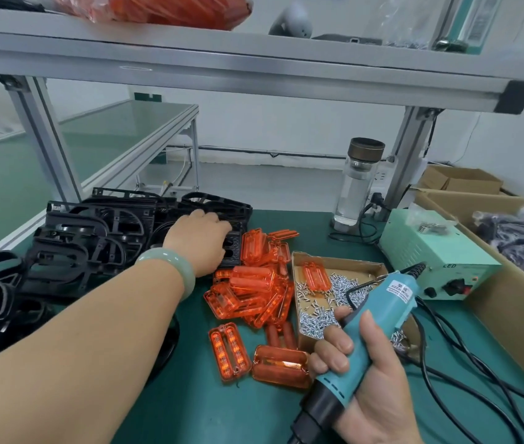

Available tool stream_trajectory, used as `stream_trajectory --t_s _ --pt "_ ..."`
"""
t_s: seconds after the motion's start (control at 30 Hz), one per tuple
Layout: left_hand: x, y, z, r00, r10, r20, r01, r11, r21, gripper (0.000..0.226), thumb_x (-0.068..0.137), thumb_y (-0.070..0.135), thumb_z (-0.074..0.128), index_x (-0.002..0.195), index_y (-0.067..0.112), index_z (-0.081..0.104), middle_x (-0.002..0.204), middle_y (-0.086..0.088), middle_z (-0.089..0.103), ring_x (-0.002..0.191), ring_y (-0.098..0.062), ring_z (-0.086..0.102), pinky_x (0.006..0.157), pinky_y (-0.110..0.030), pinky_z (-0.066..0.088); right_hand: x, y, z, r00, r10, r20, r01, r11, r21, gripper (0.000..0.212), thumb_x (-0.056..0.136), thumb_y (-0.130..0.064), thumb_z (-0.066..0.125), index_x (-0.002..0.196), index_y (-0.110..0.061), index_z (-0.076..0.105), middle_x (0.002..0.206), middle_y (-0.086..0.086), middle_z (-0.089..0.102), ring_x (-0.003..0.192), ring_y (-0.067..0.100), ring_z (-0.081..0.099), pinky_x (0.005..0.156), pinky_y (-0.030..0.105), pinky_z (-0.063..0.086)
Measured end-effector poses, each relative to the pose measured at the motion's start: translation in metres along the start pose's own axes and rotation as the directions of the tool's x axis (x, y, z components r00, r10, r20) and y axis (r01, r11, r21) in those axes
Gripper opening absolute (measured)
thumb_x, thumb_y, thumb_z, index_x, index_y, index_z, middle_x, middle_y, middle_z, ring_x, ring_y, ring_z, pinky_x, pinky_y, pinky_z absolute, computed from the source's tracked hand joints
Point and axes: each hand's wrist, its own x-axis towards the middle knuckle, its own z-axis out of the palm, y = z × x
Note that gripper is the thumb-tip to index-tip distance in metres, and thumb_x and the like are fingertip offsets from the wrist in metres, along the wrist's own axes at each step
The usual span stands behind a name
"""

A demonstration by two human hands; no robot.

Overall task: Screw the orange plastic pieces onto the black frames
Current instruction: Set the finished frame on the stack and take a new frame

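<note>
A heap of black frames (94,238) covers the left of the green bench. My left hand (201,240) reaches over it, fingers curled onto a black frame (235,248) at the heap's right edge. Beside that lies a pile of orange plastic pieces (254,293), with two more lying apart, one ribbed (229,352) and one smooth (281,366). My right hand (363,379) grips a teal electric screwdriver (372,328) at the lower right, its black tip end pointing down. A cardboard tray (379,267) holds many small silver screws (318,312) and one orange piece.
A mint-green power supply box (427,251) stands at the right, its black cables (465,357) trailing over the bench. A clear bottle (355,184) stands at the back. Cardboard boxes (510,299) line the right edge. A shelf (254,62) hangs overhead.
</note>
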Motion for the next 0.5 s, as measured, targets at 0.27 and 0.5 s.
stream_trajectory --t_s 0.27,0.5 --pt "0.0000 0.0109 -0.0006 0.991 -0.026 0.131 0.020 0.999 0.046 0.045 0.088 0.024 0.063 0.129 0.015 0.047 0.125 -0.008 0.044 0.111 -0.029 0.046 0.091 -0.042 0.049 0.0015 0.0010 -0.0017 1.000 0.007 0.001 -0.007 1.000 -0.013 0.069 0.028 -0.027 0.101 0.084 -0.011 0.064 0.056 -0.001 0.037 0.038 0.010 0.039 0.039 0.026 0.043" --pt "-0.0052 0.0076 0.0010 0.996 -0.001 0.086 -0.001 1.000 0.021 0.028 0.094 0.022 0.053 0.120 0.014 0.059 0.126 -0.006 0.047 0.105 -0.028 0.050 0.089 -0.041 0.049 0.0022 0.0004 -0.0019 1.000 0.005 0.006 -0.005 1.000 -0.010 0.066 0.027 -0.027 0.101 0.081 -0.010 0.067 0.055 0.000 0.038 0.037 0.011 0.039 0.038 0.027 0.043"
